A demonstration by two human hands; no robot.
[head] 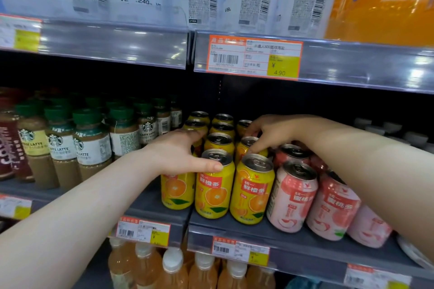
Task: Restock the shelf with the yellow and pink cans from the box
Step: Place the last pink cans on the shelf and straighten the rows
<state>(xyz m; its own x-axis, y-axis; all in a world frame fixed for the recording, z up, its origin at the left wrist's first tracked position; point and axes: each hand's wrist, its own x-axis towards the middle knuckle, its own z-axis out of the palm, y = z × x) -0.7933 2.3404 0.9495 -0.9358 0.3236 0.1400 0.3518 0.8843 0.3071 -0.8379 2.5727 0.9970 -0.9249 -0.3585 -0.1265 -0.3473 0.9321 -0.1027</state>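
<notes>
Head view: the shelf (150, 204) is carrying yellow cans (252, 191) in three files, with pink cans (293, 197) standing just beside them on the right. The box is not showing. I am judging the step as squaring up cans on the shelf. My left grip (180, 155) is lying spread over the front-left yellow can (177, 191), thumb straight against its neighbour. My right grip (270, 131) is pinching the rim of the second-row yellow can (242, 151) with curled fingers. The next move is calling for a release, then a reach to the box.
</notes>
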